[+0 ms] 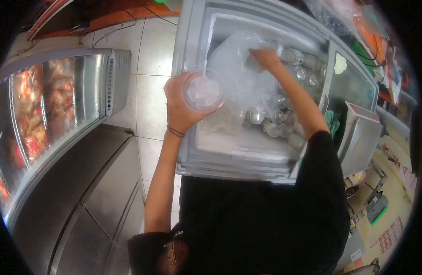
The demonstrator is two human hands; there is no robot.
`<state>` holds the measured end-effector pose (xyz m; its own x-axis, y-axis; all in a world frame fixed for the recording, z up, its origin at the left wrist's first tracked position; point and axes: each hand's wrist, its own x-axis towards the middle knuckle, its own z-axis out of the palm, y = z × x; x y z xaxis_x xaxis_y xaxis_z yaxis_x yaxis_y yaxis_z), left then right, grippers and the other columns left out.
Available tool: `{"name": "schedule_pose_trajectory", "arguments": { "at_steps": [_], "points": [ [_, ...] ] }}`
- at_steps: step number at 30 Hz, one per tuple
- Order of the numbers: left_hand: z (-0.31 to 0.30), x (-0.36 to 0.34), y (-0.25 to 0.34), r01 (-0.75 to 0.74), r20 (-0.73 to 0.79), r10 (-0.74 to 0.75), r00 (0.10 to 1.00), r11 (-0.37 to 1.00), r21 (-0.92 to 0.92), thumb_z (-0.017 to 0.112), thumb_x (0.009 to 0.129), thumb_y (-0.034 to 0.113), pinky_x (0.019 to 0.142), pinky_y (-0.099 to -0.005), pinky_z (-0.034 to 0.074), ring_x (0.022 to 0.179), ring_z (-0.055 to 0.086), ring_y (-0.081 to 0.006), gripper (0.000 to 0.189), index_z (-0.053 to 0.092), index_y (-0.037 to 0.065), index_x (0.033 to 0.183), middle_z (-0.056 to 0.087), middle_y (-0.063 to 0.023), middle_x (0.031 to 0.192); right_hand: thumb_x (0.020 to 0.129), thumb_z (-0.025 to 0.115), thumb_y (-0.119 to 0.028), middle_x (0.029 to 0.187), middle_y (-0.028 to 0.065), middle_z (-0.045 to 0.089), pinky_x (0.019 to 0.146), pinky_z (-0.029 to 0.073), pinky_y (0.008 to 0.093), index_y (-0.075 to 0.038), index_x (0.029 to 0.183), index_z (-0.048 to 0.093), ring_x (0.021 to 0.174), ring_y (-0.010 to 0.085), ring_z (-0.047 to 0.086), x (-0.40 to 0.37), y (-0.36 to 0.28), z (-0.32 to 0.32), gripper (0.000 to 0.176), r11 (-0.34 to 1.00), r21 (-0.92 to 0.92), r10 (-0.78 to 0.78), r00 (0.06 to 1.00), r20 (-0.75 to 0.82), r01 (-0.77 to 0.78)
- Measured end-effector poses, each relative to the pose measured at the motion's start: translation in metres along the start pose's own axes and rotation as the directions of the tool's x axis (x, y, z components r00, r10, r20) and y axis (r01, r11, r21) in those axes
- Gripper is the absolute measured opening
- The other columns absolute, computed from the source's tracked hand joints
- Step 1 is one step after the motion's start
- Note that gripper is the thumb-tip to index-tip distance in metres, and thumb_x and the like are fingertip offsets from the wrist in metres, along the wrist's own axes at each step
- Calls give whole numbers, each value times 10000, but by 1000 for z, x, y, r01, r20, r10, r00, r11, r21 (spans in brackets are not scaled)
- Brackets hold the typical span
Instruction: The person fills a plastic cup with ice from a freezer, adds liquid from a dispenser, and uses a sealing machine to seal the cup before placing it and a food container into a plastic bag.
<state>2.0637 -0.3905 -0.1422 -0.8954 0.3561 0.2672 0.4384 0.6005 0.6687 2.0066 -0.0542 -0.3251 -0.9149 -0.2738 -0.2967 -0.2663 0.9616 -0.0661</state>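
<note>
My left hand (179, 101) is wrapped around a clear cup (191, 103) filled with ice pieces (204, 90), at the near-left rim of the chest freezer. Inside the freezer, my right hand (265, 58) is closed over a large clear plastic bag (234, 57) that looks frosty. Something greyish shows beneath its fingers, but I cannot make out whether it is a tool or part of the bag. Several cans (293, 57) stand and lie in the freezer to the right of the bag, under and beside my right forearm.
The chest freezer (189, 50) has its glass lid (353, 85) slid to the right. A boxy metal-sided device (357, 137) stands on that side. At left are a lit display case (55, 103) with packed goods and a steel cabinet (89, 183). White floor tiles (151, 96) lie between.
</note>
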Motion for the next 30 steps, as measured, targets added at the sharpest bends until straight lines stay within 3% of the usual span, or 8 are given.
{"name": "schedule_pose_trajectory", "arguments": {
  "at_steps": [4,7,10,15,21,24,27,30],
  "points": [
    [-2,1,1,-7,67,5,998,1000,28,895,528,394,977,-390,356,1134,445,-270,837,515,67,1198,549,-56,1173,801,628,-172,1068,104,683,728,543,400,-114,1094,680,917,302,675,-5,-34,-10,303,900,-434,359,625,693,-36],
    [0,-1,-1,29,21,-28,999,998,-49,892,529,395,985,-395,346,1133,445,-267,830,521,70,1197,549,-52,1163,787,633,-159,1100,141,668,755,540,417,-93,1044,703,930,331,670,-10,-64,24,275,840,-213,529,666,526,-498],
    [-1,1,0,-9,-47,8,999,1000,-29,886,529,356,927,-391,366,1022,499,-255,734,567,92,1135,565,-35,1104,773,630,-161,1131,131,658,795,526,419,-97,1068,696,1034,310,637,2,-72,56,309,992,46,53,706,706,-120],
    [-2,-1,-2,10,-7,-10,1000,999,-40,888,531,375,964,-391,347,1075,468,-260,788,539,83,1173,557,-41,1143,755,594,-189,951,172,696,721,538,396,-67,924,727,893,313,681,-2,-91,57,247,964,98,166,846,506,-247],
    [-1,0,-1,8,-13,-9,1000,999,-45,889,529,369,968,-395,348,1082,462,-266,783,543,87,1172,560,-40,1145,735,566,-172,698,135,667,585,521,380,-40,746,678,608,259,662,1,-47,27,174,770,180,268,566,780,-612],
    [0,1,1,-2,-37,-1,999,998,-57,887,529,351,938,-399,362,1035,484,-271,731,575,96,1139,557,-42,1115,636,652,-69,528,135,559,409,437,382,-35,519,561,437,228,566,30,30,240,152,801,507,-69,792,607,-319],
    [0,2,3,-7,-31,6,1000,999,-43,885,530,351,938,-401,361,1049,483,-271,722,582,96,1134,557,-45,1115,777,612,-184,602,85,612,428,458,353,-37,661,611,466,227,598,38,-49,74,188,494,496,411,695,590,-714],
    [0,2,4,-11,3,11,1000,1000,3,889,527,375,953,-400,364,1096,469,-269,757,568,89,1149,545,-62,1138,819,607,-203,597,101,599,352,407,294,-33,691,605,441,194,573,49,-34,47,213,-86,675,198,652,732,-733]
  ]
}}
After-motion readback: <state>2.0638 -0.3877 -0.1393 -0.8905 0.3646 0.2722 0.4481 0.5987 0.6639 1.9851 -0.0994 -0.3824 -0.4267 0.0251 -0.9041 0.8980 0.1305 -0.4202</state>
